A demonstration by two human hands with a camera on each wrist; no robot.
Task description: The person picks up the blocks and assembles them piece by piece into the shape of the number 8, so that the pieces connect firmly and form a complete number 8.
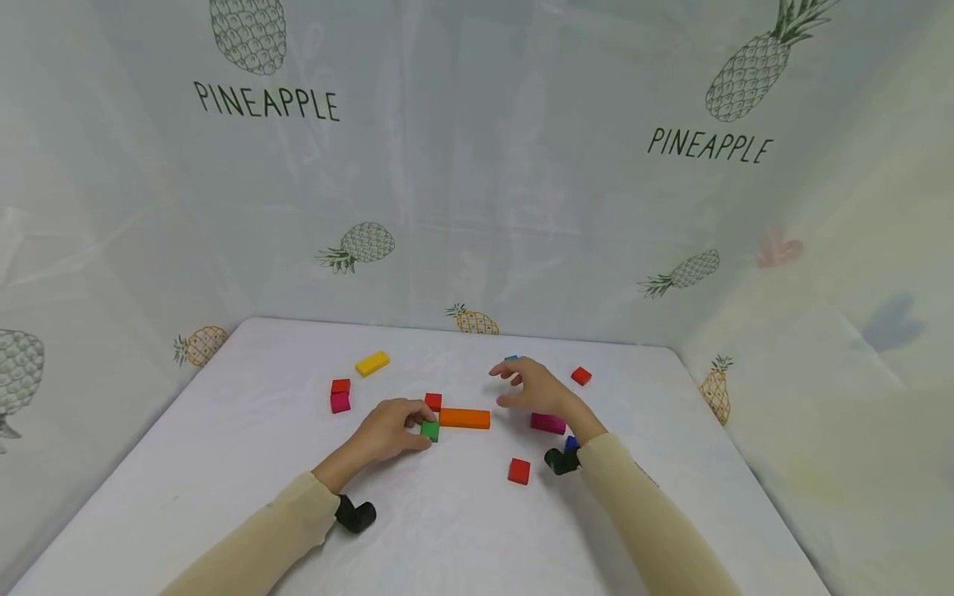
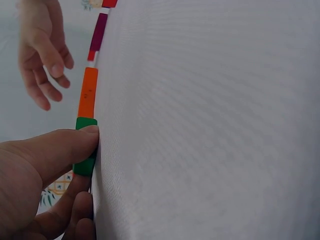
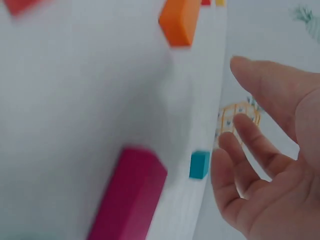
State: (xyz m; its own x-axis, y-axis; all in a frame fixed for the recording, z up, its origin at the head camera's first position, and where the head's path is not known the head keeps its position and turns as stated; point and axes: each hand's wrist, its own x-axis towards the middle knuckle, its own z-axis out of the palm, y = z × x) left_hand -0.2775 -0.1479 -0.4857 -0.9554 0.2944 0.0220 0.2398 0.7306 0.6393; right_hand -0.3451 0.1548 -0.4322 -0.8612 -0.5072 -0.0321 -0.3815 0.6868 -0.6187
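desk (image 1: 440, 530) has a white cover. on it: orange bar (image 1: 465, 419) mid-desk, green block (image 1: 430, 431) at its left end, red cube (image 1: 433, 401) just behind. left: yellow bar (image 1: 372, 363), red block (image 1: 340, 386) next to pink block (image 1: 339, 402). right: magenta bar (image 1: 547, 423), blue block (image 1: 571, 443) partly hidden, teal block (image 3: 199, 164), two more reds.

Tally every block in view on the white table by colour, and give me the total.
Red blocks: 4
Magenta or pink blocks: 2
Orange block: 1
Green block: 1
Yellow block: 1
Teal block: 1
Dark blue block: 1
Total in view: 11
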